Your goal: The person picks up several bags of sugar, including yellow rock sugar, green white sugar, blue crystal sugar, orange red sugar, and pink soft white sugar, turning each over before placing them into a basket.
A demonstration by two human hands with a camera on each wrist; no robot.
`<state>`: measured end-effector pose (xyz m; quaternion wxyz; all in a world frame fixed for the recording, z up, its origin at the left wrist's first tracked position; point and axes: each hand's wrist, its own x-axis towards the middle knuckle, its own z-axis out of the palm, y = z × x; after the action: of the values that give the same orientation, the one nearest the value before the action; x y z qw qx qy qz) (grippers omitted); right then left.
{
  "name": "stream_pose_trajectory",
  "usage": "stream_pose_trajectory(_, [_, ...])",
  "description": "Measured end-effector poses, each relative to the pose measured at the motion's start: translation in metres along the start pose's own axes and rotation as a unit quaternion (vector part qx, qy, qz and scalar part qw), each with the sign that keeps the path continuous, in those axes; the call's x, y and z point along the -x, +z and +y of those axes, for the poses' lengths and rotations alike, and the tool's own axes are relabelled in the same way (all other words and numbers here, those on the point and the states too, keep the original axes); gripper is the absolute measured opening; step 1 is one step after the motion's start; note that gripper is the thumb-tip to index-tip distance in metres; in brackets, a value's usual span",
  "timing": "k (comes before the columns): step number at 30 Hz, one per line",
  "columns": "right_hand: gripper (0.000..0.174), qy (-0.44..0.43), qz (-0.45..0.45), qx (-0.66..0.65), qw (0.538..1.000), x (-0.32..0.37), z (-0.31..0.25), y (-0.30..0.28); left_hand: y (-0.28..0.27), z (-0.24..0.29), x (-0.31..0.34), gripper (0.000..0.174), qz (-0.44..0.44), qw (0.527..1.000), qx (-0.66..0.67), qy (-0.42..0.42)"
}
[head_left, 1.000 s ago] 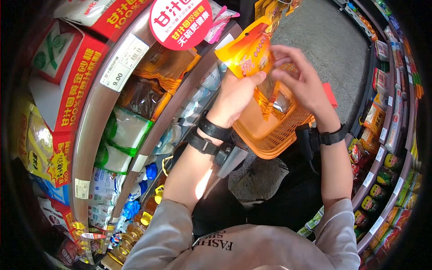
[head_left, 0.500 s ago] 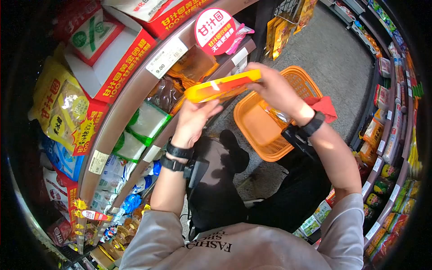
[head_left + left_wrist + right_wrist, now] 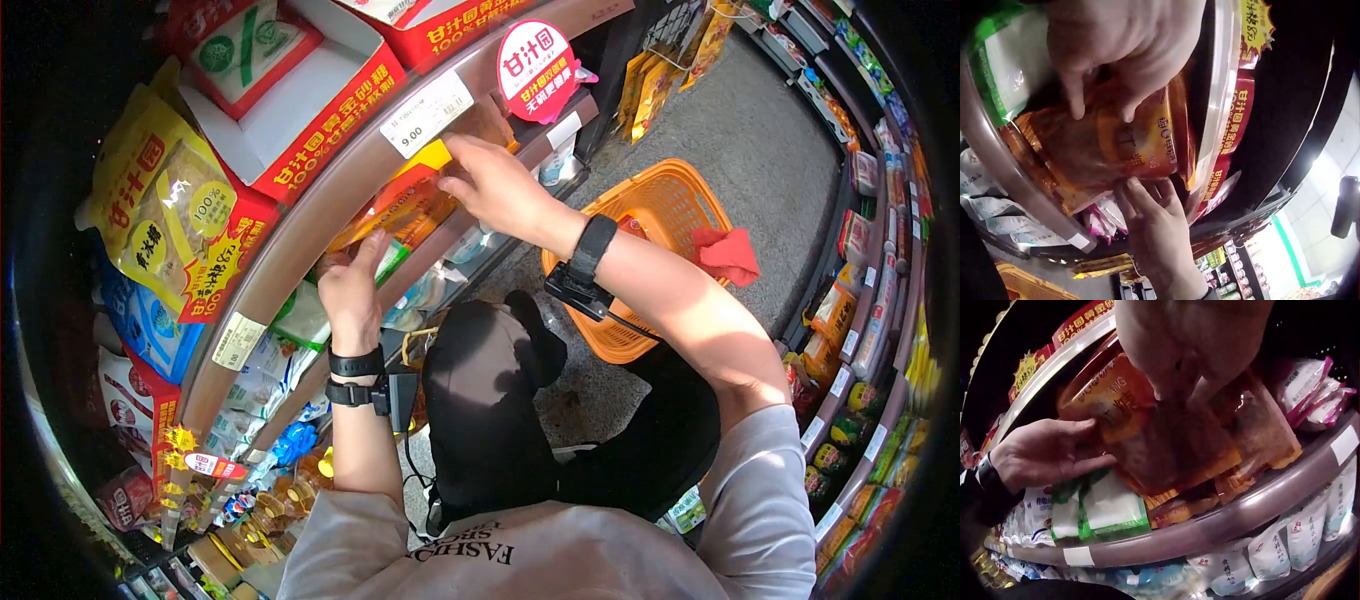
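Observation:
An orange bag of brown contents lies within the shelf bay, over similar bags. My right hand pinches its end near the price label; in the left wrist view the right hand's thumb shows at the bag's printed end. My left hand touches the bag's other side with fingers loosely extended. In the right wrist view the left hand lies against the bag, thumb and fingers apart. The bag's underside is hidden.
White bags with green edges lie beside the orange ones. A shelf rail with price labels runs in front of boxed sugar. On the floor stands an orange basket with a red cloth at its rim. Stocked shelves line the right.
The orange bag has gone from above the basket to the shelf at the left, with both hands. The left hand has loosened from its earlier grip on the bag.

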<state>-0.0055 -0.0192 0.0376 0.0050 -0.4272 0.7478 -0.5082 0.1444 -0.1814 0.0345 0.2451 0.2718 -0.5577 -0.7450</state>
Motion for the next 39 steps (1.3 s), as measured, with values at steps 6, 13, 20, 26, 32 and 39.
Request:
stream_pose_trajectory(6, [0.037,0.057,-0.039,-0.007,0.998,-0.016,0.026,0.019,-0.007,-0.008,-0.023,0.039,-0.01,0.997,-0.074,0.003])
stream_pose_trajectory(13, [0.047,0.125,-0.043,0.03,0.991,-0.022,0.033,0.036,-0.014,-0.027,-0.063,0.049,0.038,0.976,-0.207,0.049])
stream_pose_trajectory(20, [0.084,0.083,-0.088,0.126,0.985,0.009,0.019,0.055,-0.009,-0.044,-0.053,0.054,0.103,0.741,-0.575,0.331])
stream_pose_trajectory(26, [0.083,0.071,-0.096,0.13,0.984,0.011,0.03,0.057,0.002,-0.037,-0.037,0.084,-0.032,0.626,-0.694,0.355])
stream_pose_trajectory(32, [0.075,0.104,-0.118,0.176,0.972,0.015,0.021,0.062,0.006,-0.049,-0.053,0.1,-0.023,0.626,-0.706,0.33])
stream_pose_trajectory(39, [0.082,0.095,-0.104,0.108,0.984,0.004,0.037,0.075,0.012,-0.05,-0.073,0.102,0.0,0.64,-0.696,0.325])
